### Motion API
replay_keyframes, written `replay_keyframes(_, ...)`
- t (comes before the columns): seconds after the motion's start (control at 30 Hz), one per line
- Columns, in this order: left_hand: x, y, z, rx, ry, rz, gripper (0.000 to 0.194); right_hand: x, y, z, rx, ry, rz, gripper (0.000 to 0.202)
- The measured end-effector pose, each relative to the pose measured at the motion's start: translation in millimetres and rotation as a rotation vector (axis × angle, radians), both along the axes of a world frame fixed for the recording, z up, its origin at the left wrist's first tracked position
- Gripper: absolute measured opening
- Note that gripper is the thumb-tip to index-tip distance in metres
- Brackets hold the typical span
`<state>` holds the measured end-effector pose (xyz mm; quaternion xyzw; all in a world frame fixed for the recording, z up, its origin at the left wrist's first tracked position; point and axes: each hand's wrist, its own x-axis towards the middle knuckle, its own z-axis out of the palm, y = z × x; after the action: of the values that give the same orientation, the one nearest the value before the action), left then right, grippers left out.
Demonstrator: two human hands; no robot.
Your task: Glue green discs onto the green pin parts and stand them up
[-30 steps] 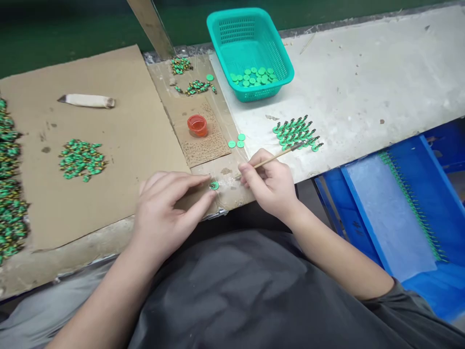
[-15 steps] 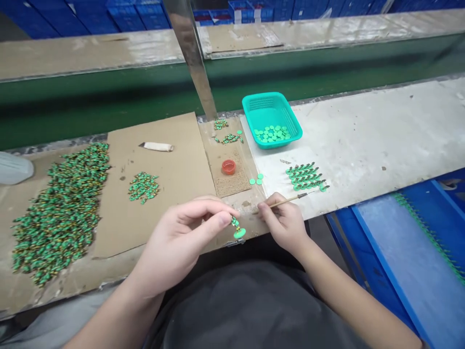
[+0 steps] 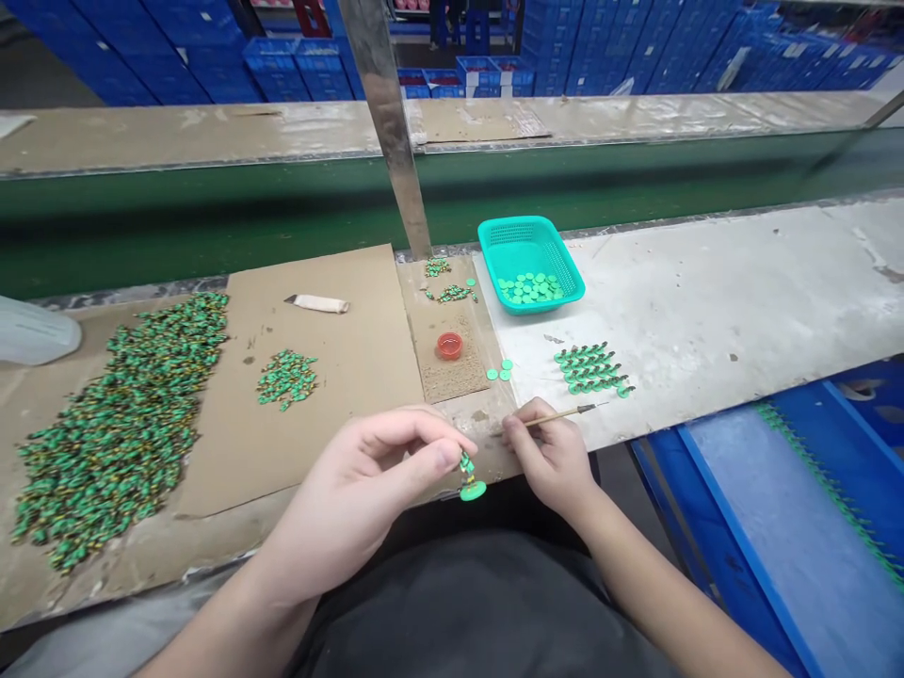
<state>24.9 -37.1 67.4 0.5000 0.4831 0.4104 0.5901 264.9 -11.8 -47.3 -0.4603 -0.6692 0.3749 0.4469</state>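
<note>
Between thumb and fingertips, my left hand (image 3: pixel 385 494) pinches a small green and dark figurine (image 3: pixel 469 471) with a round green base at its lower end. My right hand (image 3: pixel 555 454) is closed around a thin wooden-handled brush (image 3: pixel 557 416), its fine dark tip pointing right. Beyond the hands, a small red cup (image 3: pixel 449 347) stands on a brown board. Three loose green discs (image 3: pixel 506 365) lie right of the cup. Rows of figurines on green bases (image 3: pixel 591 367) stand on the white surface to the right.
A teal basket (image 3: pixel 532 231) holds several green discs. Left lie a large heap of figurines (image 3: pixel 120 424), a smaller pile (image 3: pixel 286 379) and a white-wrapped blade (image 3: pixel 319 303) on cardboard (image 3: pixel 353 367). A metal post (image 3: pixel 395 141) rises behind. Blue trays (image 3: pixel 755 508) sit lower right.
The view has tilted up, so the table appears lower in the picture. Both hands keep their holds, and the figurine stays in about the same place between them.
</note>
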Motion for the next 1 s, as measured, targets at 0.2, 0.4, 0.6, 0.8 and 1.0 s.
replay_keyframes(0.2, 1, 0, -1.0, 0.073, 0.087, 0.064, 0.043, 1, 1, 0.4, -0.02, 0.008, 0.018, 0.03)
replay_keyframes(0.4, 2, 3, -4.8, 0.202, 0.25, 0.094, 0.044, 4, -12, 2.5, -0.042, 0.023, 0.023, 0.029)
replay_keyframes(0.6, 31, 29, -35.1, 0.331, 0.5, 0.108, 0.039, 36, -48, 7.1, -0.026, 0.012, -0.04, 0.027)
replay_keyframes(0.8, 126, 84, -54.5, 0.74, 0.673, -0.194, 0.034, 85, -75, 5.8, -0.072, 0.061, -0.213, 0.026)
replay_keyframes(1.0, 184, 125, -64.2, 0.919, 0.861, -0.305, 0.027, 118, -91, 0.4, -0.116, 0.11, -0.291, 0.028)
